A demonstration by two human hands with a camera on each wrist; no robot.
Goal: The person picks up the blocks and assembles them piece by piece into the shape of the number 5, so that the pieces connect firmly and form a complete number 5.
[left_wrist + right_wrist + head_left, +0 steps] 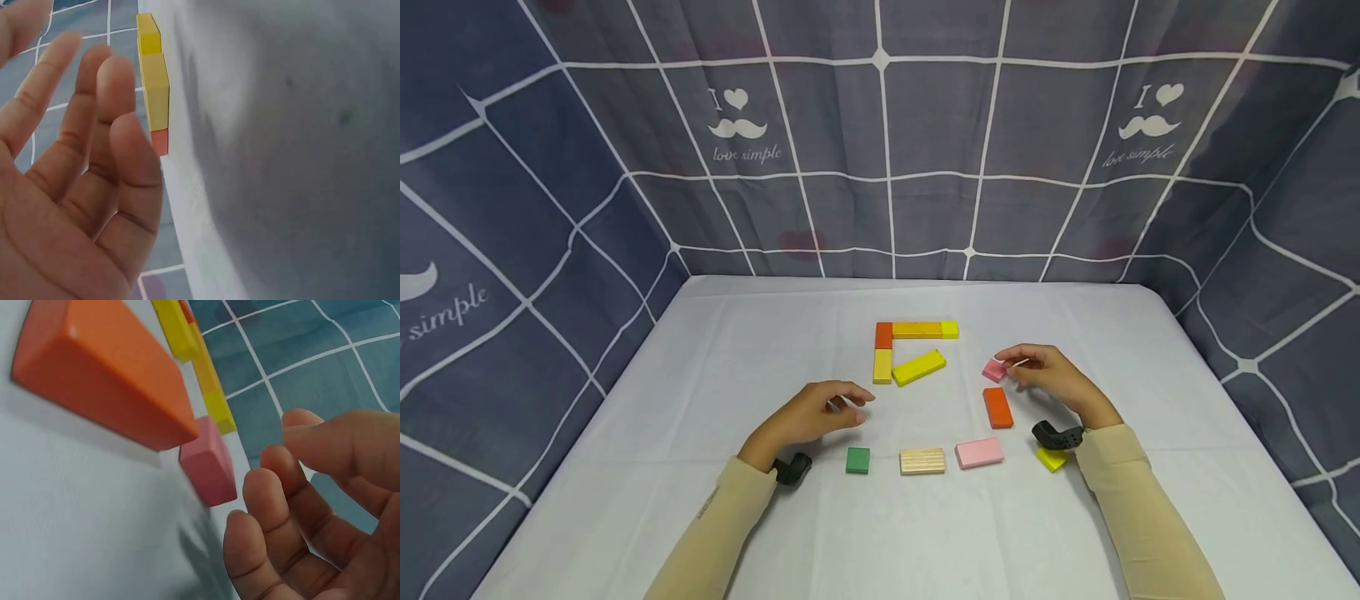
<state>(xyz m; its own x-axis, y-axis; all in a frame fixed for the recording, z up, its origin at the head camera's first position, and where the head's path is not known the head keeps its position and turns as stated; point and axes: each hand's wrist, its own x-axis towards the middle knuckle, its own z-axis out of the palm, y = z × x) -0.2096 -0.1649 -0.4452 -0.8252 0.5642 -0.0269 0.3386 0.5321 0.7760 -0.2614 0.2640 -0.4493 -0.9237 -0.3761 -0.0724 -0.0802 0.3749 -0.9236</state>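
My left hand point(817, 412), loosely bent and holding nothing, hovers over the white table left of the arranged blocks. Beside its fingertips in the head view is a yellow block point(882, 367), which joins an orange-red block point(883, 335), an amber block point(917, 330) and a small bright yellow block point(950, 330) in a corner shape. A longer yellow block point(919, 367) lies slanted inside that corner. My right hand point(1051, 377) has its fingers beside a small pink block point(208, 461); the right wrist view shows nothing between finger and thumb. An orange block point(106, 375) lies just nearer.
Along the front lie a green block point(857, 460), a striped wooden block point(922, 461) and a larger pink block point(979, 452). A yellow block point(1051, 459) sits partly under the right wrist's black camera point(1057, 436). Dark grid-patterned cloth point(820, 208) hangs behind and beside the table.
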